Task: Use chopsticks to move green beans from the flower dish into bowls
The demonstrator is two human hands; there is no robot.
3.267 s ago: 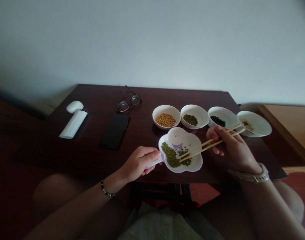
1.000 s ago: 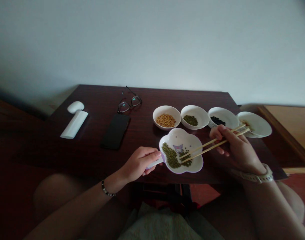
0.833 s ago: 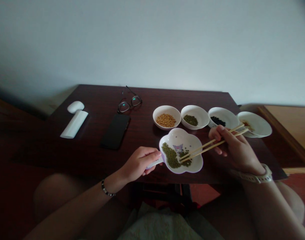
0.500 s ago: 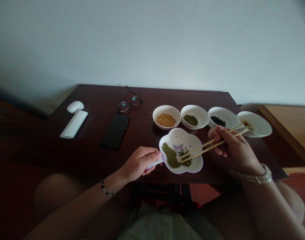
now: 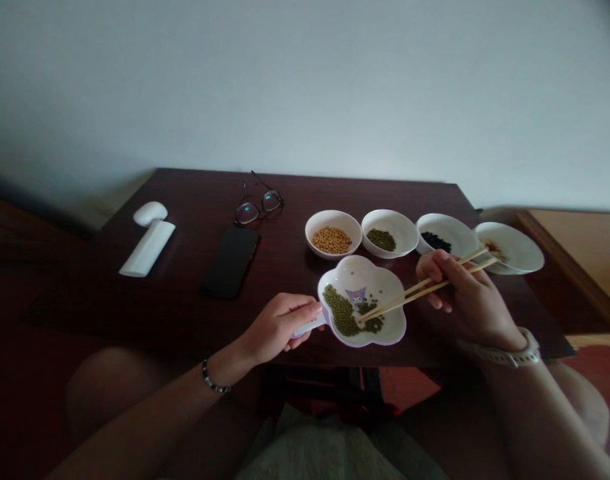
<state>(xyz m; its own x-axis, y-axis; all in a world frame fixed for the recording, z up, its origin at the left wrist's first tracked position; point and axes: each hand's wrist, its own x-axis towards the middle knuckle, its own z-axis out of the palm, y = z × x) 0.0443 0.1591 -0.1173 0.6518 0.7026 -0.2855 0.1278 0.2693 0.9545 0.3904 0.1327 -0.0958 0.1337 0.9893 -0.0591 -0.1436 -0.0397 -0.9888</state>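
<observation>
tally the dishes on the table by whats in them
Bowl of yellow beans: 1
Bowl of green beans: 1
Bowl of black beans: 1
Bowl with brownish residue: 1
Flower-shaped dish of green beans: 1
Total: 5

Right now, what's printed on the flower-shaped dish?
The dish shows a purple cartoon character; head view.

A white dish (image 5: 369,273) shaped like a flower sits flat, with a purple cartoon picture (image 5: 359,299) in the middle. Small green beans (image 5: 341,313) lie in a heap on its left side. The left hand (image 5: 279,327) holds the dish's short handle (image 5: 309,325). The right hand (image 5: 465,300) holds two thin wooden chopsticks (image 5: 415,292), and their tips reach into the dish, right by the beans.
</observation>
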